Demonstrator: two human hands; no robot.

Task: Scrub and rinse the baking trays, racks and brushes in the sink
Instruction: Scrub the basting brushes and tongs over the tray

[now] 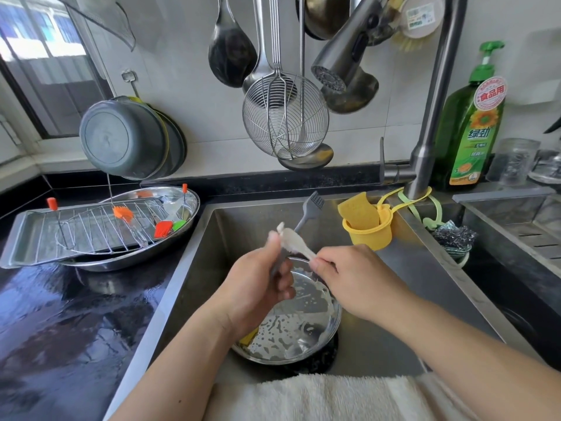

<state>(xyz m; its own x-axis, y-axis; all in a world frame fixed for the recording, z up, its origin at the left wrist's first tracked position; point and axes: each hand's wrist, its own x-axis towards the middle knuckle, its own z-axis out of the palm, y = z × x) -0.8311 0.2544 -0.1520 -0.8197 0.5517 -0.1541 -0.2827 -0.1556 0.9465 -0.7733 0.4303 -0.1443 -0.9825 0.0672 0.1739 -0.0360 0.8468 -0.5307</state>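
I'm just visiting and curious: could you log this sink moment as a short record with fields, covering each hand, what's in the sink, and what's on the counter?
Left hand: grips the grey brush by its handle, bristles up
Right hand: pinches a pale cloth against the handle
Sink: round steel pan, soapy inside
Counter: tray with wire rack, orange and green brushes
Tap: no water visible

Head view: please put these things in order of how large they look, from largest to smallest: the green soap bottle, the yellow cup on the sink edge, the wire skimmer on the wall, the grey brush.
1. Green soap bottle
2. Wire skimmer, its basket alone almost as large
3. Yellow cup
4. Grey brush, partly hidden by the left hand

The skimmer hangs farther from the camera, so its place is unsure.
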